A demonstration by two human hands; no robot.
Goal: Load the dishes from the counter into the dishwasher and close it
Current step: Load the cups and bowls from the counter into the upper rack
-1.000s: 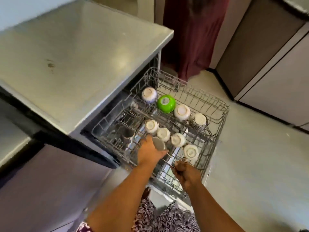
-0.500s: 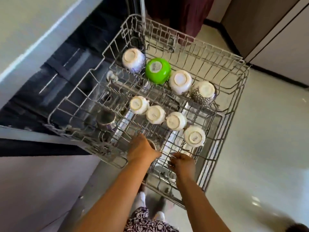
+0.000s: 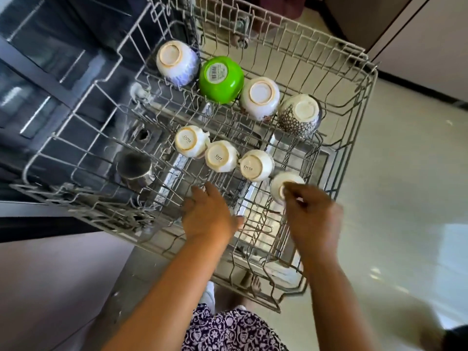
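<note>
The dishwasher's wire upper rack [image 3: 83,198] is pulled out below me. In its far row stand a white and blue bowl [image 3: 177,62], a green bowl [image 3: 221,79], a white bowl [image 3: 260,97] and a dotted bowl [image 3: 300,115], all upside down. Nearer stand several upturned white cups [image 3: 220,155] and a steel cup [image 3: 135,168] at the left. My left hand [image 3: 207,214] lies palm down on the front wires with its fingers stretched out. My right hand [image 3: 311,214] pinches the base of the nearest white cup [image 3: 278,184], partly covering it.
The dark dishwasher opening [image 3: 50,72] is at the upper left, with a grey cabinet front [image 3: 50,287] below it. Pale floor [image 3: 405,198] lies to the right of the rack. My foot [image 3: 255,282] shows under the rack's front edge.
The view has closed in on the rack. My right hand has left the rack's front wires and reached up to the nearest white cup. The steel cup under my left hand no longer shows.
</note>
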